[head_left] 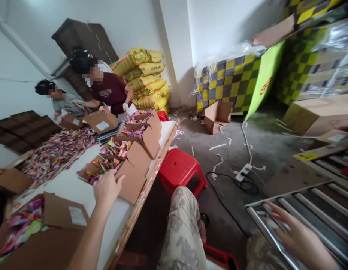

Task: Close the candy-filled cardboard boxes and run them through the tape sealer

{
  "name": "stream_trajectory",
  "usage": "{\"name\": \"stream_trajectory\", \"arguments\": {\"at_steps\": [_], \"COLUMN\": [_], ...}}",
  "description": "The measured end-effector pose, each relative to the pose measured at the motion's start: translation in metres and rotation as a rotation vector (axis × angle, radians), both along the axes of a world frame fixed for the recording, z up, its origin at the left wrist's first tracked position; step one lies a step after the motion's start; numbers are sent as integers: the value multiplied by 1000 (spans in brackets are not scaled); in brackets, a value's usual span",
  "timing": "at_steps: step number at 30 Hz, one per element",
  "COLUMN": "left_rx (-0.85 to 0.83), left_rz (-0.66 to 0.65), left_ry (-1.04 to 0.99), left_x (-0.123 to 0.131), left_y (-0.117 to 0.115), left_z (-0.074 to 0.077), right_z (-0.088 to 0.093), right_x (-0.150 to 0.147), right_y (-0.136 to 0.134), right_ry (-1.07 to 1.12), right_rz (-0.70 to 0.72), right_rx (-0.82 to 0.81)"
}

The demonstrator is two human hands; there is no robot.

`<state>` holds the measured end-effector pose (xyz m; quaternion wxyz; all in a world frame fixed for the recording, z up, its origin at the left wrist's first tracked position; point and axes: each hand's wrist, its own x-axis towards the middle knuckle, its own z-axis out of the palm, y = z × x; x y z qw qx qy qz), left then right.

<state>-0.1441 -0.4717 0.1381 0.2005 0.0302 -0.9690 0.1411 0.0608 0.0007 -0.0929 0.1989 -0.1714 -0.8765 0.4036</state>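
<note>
My left hand [108,187] rests at the near edge of an open cardboard box [134,168] filled with small wrapped packets in pink, purple and orange. Its fingers are bent over the box's side and the thumb is apart; their tips partly hide behind the hand. Over the metal roller conveyor [317,198] at the lower right, my right hand [291,232] is blurred, with its fingers spread and nothing in it. More open boxes of packets [134,131] stand in a row beyond the left hand, along the wooden table edge [154,170].
A heap of packets [61,150] covers the table's far left, where two people stand. Nearer is another filled box [50,240]. A red stool [179,168] stands beside the table. A power strip [243,172], black cable and paper strips lie on the floor. Yellow sacks [148,82] are stacked behind.
</note>
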Motion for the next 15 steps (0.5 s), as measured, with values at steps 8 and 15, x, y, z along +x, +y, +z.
{"name": "stream_trajectory", "arguments": {"at_steps": [8,15], "left_rx": [184,189], "left_rz": [33,-300], "left_ry": [-129,-130], "left_x": [-5,78], "left_y": [-44,36], "left_z": [65,66], "right_z": [37,48], "right_x": [-52,-99], "right_y": [-98,-263], "right_ry": [-151,-107], "right_rz": [396,504], "right_rx": [-113,-969]}}
